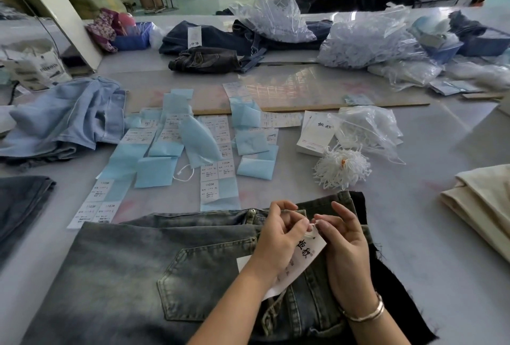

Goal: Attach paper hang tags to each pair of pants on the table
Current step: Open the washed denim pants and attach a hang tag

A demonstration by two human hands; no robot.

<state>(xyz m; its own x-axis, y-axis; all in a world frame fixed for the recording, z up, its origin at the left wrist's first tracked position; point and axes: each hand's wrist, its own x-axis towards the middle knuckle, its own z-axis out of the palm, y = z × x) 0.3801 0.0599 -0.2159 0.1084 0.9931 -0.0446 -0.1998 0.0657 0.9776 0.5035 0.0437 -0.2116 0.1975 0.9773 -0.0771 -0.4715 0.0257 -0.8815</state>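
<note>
Table [430,234], grey surface, items listed from its left edge to its right. Left edge: folded dark denim [19,206], partly out of view. Beyond it, toward the far left: light blue jeans [66,121], crumpled in a heap. Centre: rows of white size stickers [218,168] on blue backing sheets [154,170], laid flat in several strips, some backing pieces curled. Near edge, centre: grey washed jeans [132,267], spread flat, waistband toward the right, back pocket facing up. On the waistband area: white paper hang tag [303,253] with black characters, lying tilted between both hands. Left hand [278,239]: fingers curled, thumb and forefinger pinching the white cord [313,224] at the top of the tag. Right hand [345,245]: fingers curled, fingertips pinching the same cord just beside the left fingertips; a metal bangle [367,313] on the wrist. Right of centre, beyond the hands: bundle of white cords [342,169], loose; a stack of blank hang tags [316,135] just behind it; a clear bag of cords [369,129] beside the stack. Right edge: folded cream fabric [483,204]. Far edge: dark jeans [209,38] and large clear bags [364,38].
</note>
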